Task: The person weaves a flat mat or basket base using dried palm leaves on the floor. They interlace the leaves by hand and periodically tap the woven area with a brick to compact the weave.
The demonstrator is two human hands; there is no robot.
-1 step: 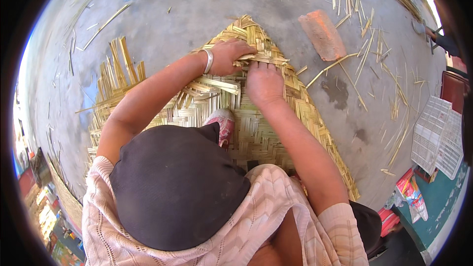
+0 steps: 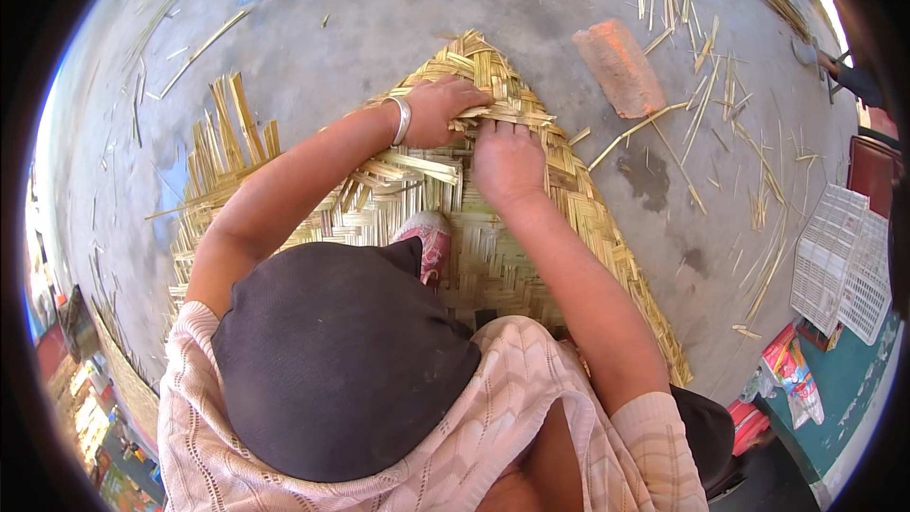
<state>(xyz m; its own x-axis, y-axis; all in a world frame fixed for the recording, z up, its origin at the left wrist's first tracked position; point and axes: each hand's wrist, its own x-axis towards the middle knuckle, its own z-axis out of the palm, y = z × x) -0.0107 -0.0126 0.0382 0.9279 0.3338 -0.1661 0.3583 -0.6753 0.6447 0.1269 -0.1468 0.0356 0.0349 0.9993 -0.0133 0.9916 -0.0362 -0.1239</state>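
Observation:
A woven mat of flat yellow-green plant strips (image 2: 493, 270) lies under me, its far corner coming to a point. Close to that corner my left hand (image 2: 438, 112), a silver bangle at its wrist, is closed on strips (image 2: 507, 115) along a folded edge. From the near side, my right hand (image 2: 512, 161) presses against the same strips, its fingertips tucked beneath them and hidden. Loose strip ends (image 2: 412, 166) stick out below my left hand. More unwoven strip ends (image 2: 232, 123) stand up at the mat's left edge. My shoe (image 2: 431, 237) rests on the mat.
An orange-red brick (image 2: 621, 68) lies on the grey floor right of the mat's corner. Cut strips (image 2: 706, 85) are scattered beyond it. Printed paper sheets (image 2: 839, 261) and a colourful packet (image 2: 791, 374) sit at the far right. A damp patch (image 2: 646, 177) marks the floor.

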